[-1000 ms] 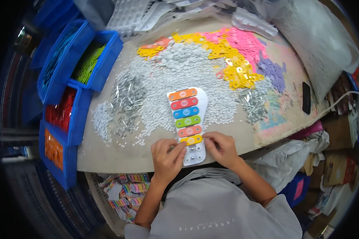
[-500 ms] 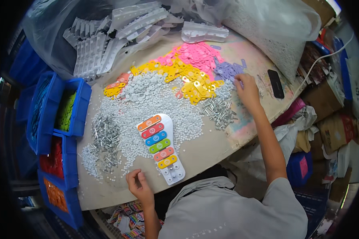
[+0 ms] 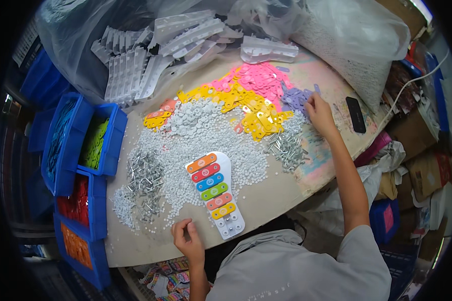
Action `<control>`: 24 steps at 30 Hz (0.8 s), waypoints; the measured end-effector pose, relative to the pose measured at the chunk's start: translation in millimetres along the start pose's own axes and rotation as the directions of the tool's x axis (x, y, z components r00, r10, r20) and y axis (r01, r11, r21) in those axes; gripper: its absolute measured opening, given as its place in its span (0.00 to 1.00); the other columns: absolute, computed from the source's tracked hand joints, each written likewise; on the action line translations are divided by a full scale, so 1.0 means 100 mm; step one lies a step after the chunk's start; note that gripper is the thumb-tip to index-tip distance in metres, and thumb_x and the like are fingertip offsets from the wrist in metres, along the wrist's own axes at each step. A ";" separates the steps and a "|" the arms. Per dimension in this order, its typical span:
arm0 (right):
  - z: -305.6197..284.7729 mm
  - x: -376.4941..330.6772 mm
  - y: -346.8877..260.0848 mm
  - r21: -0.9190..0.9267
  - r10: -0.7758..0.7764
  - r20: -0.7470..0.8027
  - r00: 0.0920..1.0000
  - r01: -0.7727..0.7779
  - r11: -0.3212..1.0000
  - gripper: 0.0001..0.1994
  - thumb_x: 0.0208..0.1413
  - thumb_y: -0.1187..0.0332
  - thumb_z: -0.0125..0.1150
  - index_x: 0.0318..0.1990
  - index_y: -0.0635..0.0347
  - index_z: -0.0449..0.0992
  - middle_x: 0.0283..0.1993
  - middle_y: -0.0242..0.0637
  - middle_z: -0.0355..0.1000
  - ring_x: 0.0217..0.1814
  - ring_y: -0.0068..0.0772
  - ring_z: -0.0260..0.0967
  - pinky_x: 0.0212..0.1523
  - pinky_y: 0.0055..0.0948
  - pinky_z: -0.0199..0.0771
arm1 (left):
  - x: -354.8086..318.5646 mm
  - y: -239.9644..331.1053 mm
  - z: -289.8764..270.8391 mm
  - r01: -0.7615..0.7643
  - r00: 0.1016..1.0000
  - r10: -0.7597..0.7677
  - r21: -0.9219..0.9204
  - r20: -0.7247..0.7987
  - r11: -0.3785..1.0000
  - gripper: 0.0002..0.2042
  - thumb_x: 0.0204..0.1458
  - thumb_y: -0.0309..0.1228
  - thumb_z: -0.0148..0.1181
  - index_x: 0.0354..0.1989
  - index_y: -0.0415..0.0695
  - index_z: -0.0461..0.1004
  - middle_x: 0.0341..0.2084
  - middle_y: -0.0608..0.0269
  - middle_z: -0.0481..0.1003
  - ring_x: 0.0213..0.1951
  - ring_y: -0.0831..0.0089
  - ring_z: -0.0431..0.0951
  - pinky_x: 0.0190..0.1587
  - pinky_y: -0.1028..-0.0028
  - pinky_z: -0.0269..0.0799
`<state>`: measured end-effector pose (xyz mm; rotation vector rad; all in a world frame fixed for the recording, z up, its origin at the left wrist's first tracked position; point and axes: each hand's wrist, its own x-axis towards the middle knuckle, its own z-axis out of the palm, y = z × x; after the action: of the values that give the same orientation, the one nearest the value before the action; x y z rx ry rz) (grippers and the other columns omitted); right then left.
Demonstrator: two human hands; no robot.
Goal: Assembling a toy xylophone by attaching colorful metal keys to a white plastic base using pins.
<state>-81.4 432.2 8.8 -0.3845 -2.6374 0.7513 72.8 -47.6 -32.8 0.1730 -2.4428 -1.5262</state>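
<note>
My right hand (image 3: 320, 115) reaches to the right edge of a heap of purple bars (image 3: 294, 99). Its fingertips are bent together there, and whatever they pinch is hidden. Close to the table's near edge, my left hand (image 3: 189, 241) hovers half-curled, thumb and index finger apart, with nothing visible in it. Between the hands lies a toy xylophone (image 3: 225, 173), a white tapered base with several coloured bars across it. Its narrow near end shows bare white posts and small metal bits.
Small white rings (image 3: 201, 140), yellow bars (image 3: 261, 123), pink bars (image 3: 261, 78) and metal pins (image 3: 289, 150) cover the table. Blue bins (image 3: 98, 200) line the left edge. White plastic bases (image 3: 128, 75) and a filled clear bag (image 3: 346, 50) stand behind. A black phone (image 3: 355, 114) lies at right.
The whole view has shifted, so everything sits lower and further right. My right hand has moved slightly forward, closer to the purple bars. My left hand stays beside the xylophone.
</note>
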 end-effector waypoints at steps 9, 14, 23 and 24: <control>0.66 0.89 -0.47 -0.119 -0.166 -0.038 0.985 0.160 0.980 0.10 0.61 0.63 0.56 0.41 0.60 0.78 0.36 0.55 0.78 0.42 0.54 0.77 0.41 0.50 0.77 | 0.00 -0.06 0.01 0.040 0.998 -0.042 -0.055 -0.037 0.998 0.03 0.58 0.23 0.58 0.37 0.36 0.76 0.32 0.59 0.72 0.36 0.68 0.72 0.40 0.72 0.68; 0.90 1.07 -0.83 -0.404 -0.048 0.167 0.985 0.112 0.908 0.19 0.59 0.52 0.62 0.42 0.63 0.80 0.41 0.49 0.80 0.44 0.53 0.78 0.43 0.50 0.79 | 0.00 -0.03 0.01 0.062 0.997 -0.065 -0.048 -0.052 0.997 0.03 0.58 0.22 0.58 0.36 0.36 0.76 0.31 0.59 0.71 0.35 0.68 0.72 0.40 0.72 0.68; 1.02 1.26 -0.64 -0.521 -0.118 0.219 0.969 0.218 0.825 0.09 0.53 0.67 0.60 0.37 0.60 0.83 0.39 0.51 0.80 0.43 0.51 0.79 0.44 0.48 0.79 | 0.00 -0.02 0.00 0.024 0.999 -0.025 -0.039 -0.027 0.999 0.03 0.58 0.22 0.57 0.37 0.36 0.76 0.31 0.59 0.71 0.35 0.68 0.72 0.39 0.71 0.68; 0.97 1.30 -0.55 -0.438 -0.106 0.219 0.970 0.195 0.877 0.09 0.53 0.67 0.59 0.37 0.60 0.82 0.38 0.51 0.80 0.42 0.51 0.79 0.44 0.47 0.79 | 0.01 -0.01 0.00 0.007 1.000 -0.008 -0.029 -0.023 1.000 0.03 0.58 0.22 0.57 0.37 0.36 0.76 0.30 0.59 0.71 0.35 0.68 0.72 0.39 0.71 0.68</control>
<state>-246.8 389.2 -2.3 -0.2304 -2.9734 0.1069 71.7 -48.8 -33.8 0.1932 -2.4035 -1.5533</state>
